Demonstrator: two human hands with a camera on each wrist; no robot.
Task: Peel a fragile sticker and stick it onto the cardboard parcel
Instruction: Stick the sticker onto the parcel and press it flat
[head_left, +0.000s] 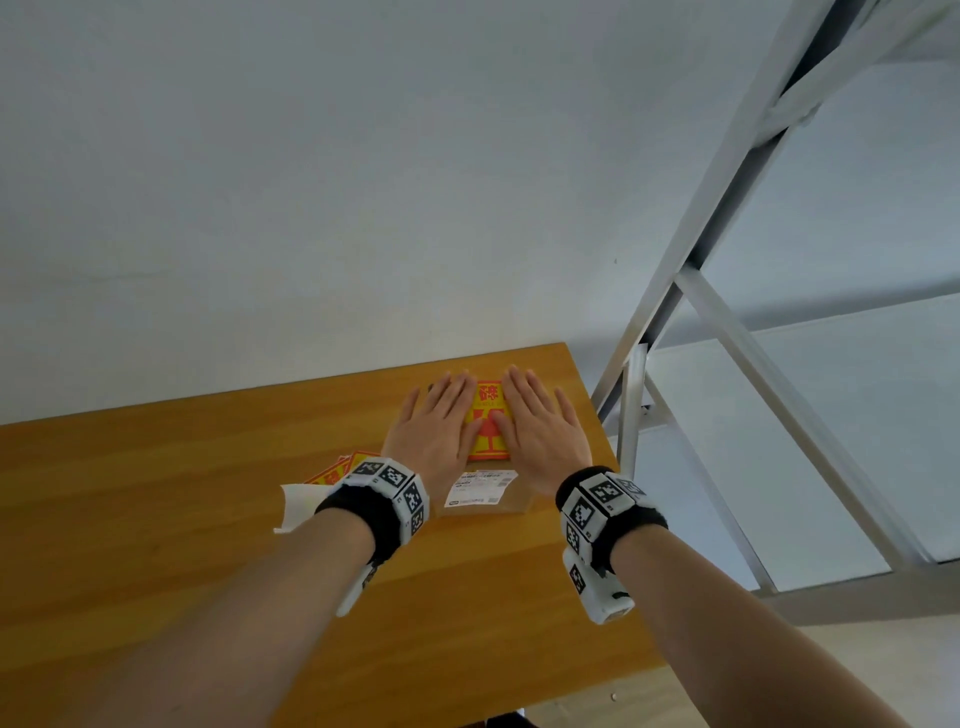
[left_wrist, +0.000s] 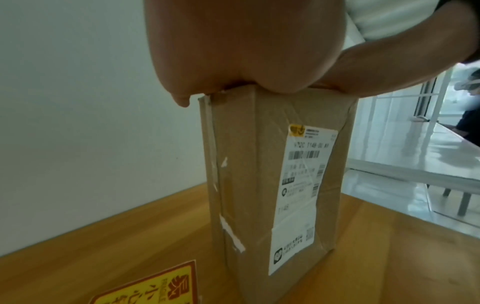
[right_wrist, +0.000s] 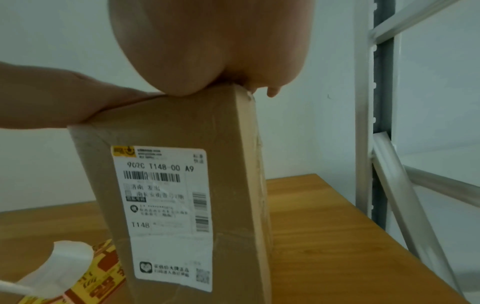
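Observation:
A brown cardboard parcel (head_left: 511, 500) (left_wrist: 246, 174) (right_wrist: 228, 144) stands upright on the wooden table (head_left: 156, 493), a white shipping label (head_left: 480, 488) (right_wrist: 166, 205) on its near face. On its top lies a yellow and red fragile sticker (head_left: 489, 421). My left hand (head_left: 441, 421) (left_wrist: 233, 51) lies flat on the left part of the top, fingers straight. My right hand (head_left: 540, 421) (right_wrist: 207, 45) lies flat on the right part, fingers straight. The sticker shows between the two hands; its side edges are hidden under them.
More yellow and red stickers (head_left: 337, 470) (left_wrist: 150, 286) lie on the table left of the parcel, with a curled white backing paper (head_left: 298, 506) (right_wrist: 59, 267). A metal shelf frame (head_left: 727, 312) stands right of the table. The white wall is close behind.

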